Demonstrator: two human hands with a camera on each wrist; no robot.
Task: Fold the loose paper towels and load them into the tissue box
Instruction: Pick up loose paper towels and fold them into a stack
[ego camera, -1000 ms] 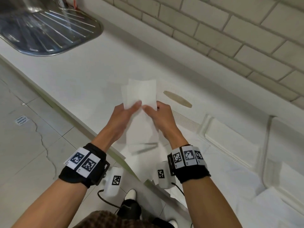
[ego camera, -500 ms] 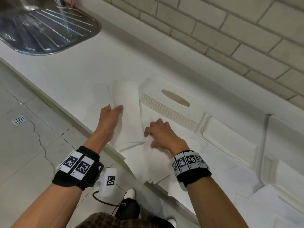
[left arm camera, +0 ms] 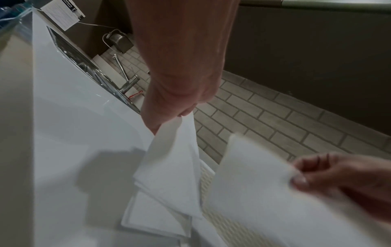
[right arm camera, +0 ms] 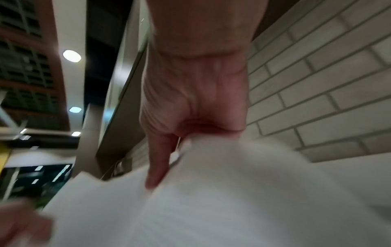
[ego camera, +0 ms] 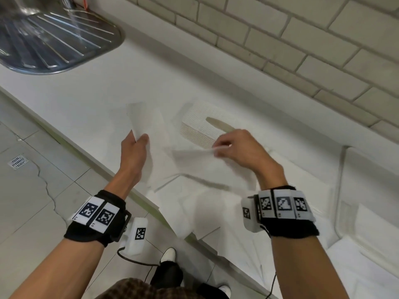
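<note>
My left hand [ego camera: 138,140] pinches the near end of a folded white paper towel [ego camera: 149,124] and holds it just above the counter, left of the tissue box; the left wrist view shows the folded paper towel [left arm camera: 173,167] hanging from the left hand [left arm camera: 182,115]. The white ribbed tissue box [ego camera: 198,130] with its oval slot stands behind my right hand. My right hand [ego camera: 222,148] pinches the corner of a loose paper towel [ego camera: 194,154] lifted off the pile; that loose paper towel [right arm camera: 211,200] looks blurred in the right wrist view. The loose paper towel [left arm camera: 253,192] also fills the lower right of the left wrist view.
More loose white towels [ego camera: 205,208] lie spread over the counter's near edge. The steel sink drainer [ego camera: 54,39] is at far left, the brick wall [ego camera: 280,39] behind. White trays [ego camera: 345,190] sit at the right. The tiled floor [ego camera: 32,180] lies below the counter edge.
My left hand carried the folded towel to the left and keeps hold of it. My right hand let go of it, reached to the pile and lifted one loose sheet by its corner.
</note>
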